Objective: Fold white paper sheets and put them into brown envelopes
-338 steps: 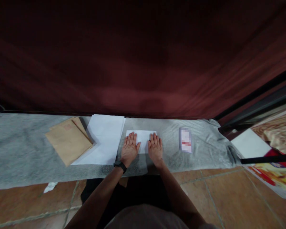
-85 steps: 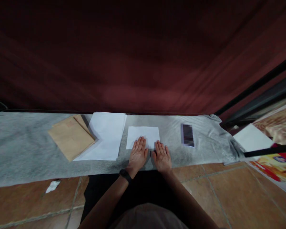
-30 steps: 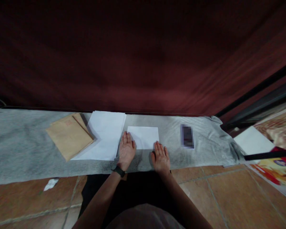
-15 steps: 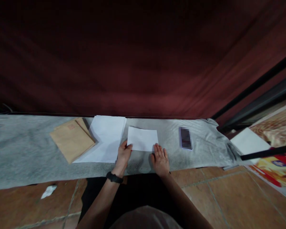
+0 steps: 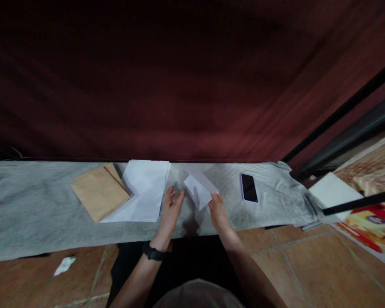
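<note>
A folded white sheet of paper [image 5: 199,188] is tilted up off the grey cloth [image 5: 35,205]. My right hand [image 5: 218,210] pinches its lower right corner. My left hand [image 5: 170,209], with a black watch on the wrist, hovers just left of the sheet with fingers apart and slightly curled, not gripping it. Left of that hand lies a stack of white sheets [image 5: 145,188], and beyond it brown envelopes [image 5: 99,191].
A dark phone [image 5: 249,188] lies on the cloth to the right. A dark red curtain [image 5: 179,85] hangs behind. Brown floor tiles [image 5: 308,265] run in front, with a paper scrap [image 5: 63,265] at left. White and coloured papers [image 5: 365,214] and a black bar sit at right.
The folded sheet lay flat under both hands, then my left hand lifted its left edge. It is now raised and turned, held by my right hand, with my left hand off it.
</note>
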Tool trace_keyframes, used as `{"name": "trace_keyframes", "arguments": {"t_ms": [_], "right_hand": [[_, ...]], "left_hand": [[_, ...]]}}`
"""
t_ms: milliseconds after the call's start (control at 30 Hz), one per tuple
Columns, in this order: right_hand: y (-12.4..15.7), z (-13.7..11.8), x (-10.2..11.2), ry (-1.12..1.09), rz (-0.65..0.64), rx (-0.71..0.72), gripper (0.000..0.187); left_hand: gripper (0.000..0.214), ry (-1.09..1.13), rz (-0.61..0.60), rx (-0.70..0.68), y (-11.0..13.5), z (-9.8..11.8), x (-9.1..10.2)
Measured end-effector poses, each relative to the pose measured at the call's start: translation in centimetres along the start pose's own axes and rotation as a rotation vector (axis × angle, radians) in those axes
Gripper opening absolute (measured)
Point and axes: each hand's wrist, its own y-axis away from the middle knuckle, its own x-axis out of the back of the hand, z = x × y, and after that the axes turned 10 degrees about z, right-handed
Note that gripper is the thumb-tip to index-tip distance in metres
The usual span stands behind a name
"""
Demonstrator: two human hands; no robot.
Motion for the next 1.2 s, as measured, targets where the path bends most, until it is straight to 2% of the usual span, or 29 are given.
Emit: {"name": "trace_keyframes", "arguments": {"t_ms": [67, 133, 200, 367, 467, 533, 600, 767, 867, 933, 1033, 1100, 1200], "right_hand": [[0.3, -0.1, -0.1, -0.151, 0.021, -0.112, 0.039], [0.6, 0.4, -0.2, -0.268, 0.059, -0.224, 0.04], [0.8, 1.1, -0.1, -0.295, 0.087, -0.298, 0.038], [1.6, 2.5, 1.9, -0.156, -0.001, -0.509, 0.021], [2.6, 2.4, 3.5, -0.032, -0.169, -0.623, 0.027], [3.0, 2.3, 4.3, 0.08, -0.309, -0.624, 0.036], [2.8, 2.2, 4.7, 0.218, -0.354, -0.477, 0.043], [0.4, 3.3, 5.0, 0.791, -0.23, 0.335, 0.041], [-0.4, 4.4, 5.1, 1.116, -0.277, 0.657, 0.047], [-0.4, 5.1, 5.0, 1.247, -0.313, 0.749, 0.05], [0.1, 5.9, 4.7, 1.342, -0.337, 0.787, 0.054], [0.2, 6.1, 4.4, 1.365, -0.346, 0.788, 0.055], [0.0, 6.2, 4.3, 1.385, -0.344, 0.778, 0.055]], "left_hand": [[0.072, 0.007, 0.004, 0.136, -0.2, -1.3, 0.2], [0.08, 0.065, -0.074, 0.25, -0.2, -2.5, 0.1], [0.082, 0.106, -0.142, 0.268, -0.4, -3.4, -0.1], [0.085, -0.013, -0.135, 0.08, -2.5, -4.9, 0.4], [0.079, -0.217, -0.126, -0.084, -4.6, -5.3, 1.4], [0.073, -0.351, -0.131, -0.198, -5.7, -5.4, 2.1], [0.069, -0.47, -0.152, -0.296, -6.6, -5.3, 2.7], [0.065, -0.764, -0.154, -0.483, -7.2, -5.0, 3.0], [0.059, -0.9, -0.081, -0.661, -5.9, -5.4, 2.4], [0.055, -0.97, -0.069, -0.801, -4.4, -5.9, 1.7], [0.052, -1.015, -0.232, -0.935, -2.4, -6.9, -0.1], [0.053, -1.026, -0.33, -0.957, -1.6, -7.6, -1.1], [0.054, -1.07, -0.393, -0.942, -1.6, -8.3, -1.9]]}}
